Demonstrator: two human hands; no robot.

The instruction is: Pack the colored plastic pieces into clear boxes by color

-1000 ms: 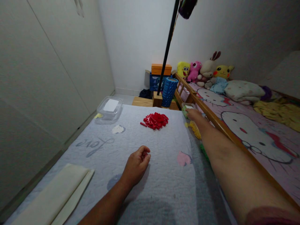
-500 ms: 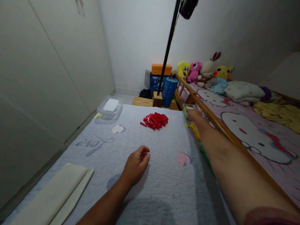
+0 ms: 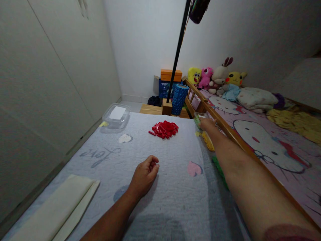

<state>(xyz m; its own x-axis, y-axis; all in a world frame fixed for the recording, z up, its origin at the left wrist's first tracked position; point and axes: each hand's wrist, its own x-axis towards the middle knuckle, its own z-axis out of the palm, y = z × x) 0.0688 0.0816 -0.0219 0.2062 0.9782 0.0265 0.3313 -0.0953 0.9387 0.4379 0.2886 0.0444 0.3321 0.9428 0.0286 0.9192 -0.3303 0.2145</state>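
My left hand [image 3: 145, 174] rests on the cloth-covered table with its fingers loosely curled, and nothing shows in it. Far off at the right edge of the table, my right hand [image 3: 207, 123] grips a small clear plastic container [image 3: 197, 119] with green contents; its fingertips are partly hidden. Between the hands, towards the back, lies a pile of small red pieces [image 3: 165, 129]. A strip of yellow pieces [image 3: 208, 142] and a green heap [image 3: 218, 169] sit beside my right forearm, which partly covers them.
A clear lidded container [image 3: 115, 117] with a white label stands at the back left. Folded cream material [image 3: 60, 204] lies at the front left. A wooden bed rail [image 3: 240, 147] runs along the right side. Behind the table rises a black pole [image 3: 177, 53] on a wooden block.
The view has shifted slightly, so everything sits a little further left. Both hands stay in nearly the same places.
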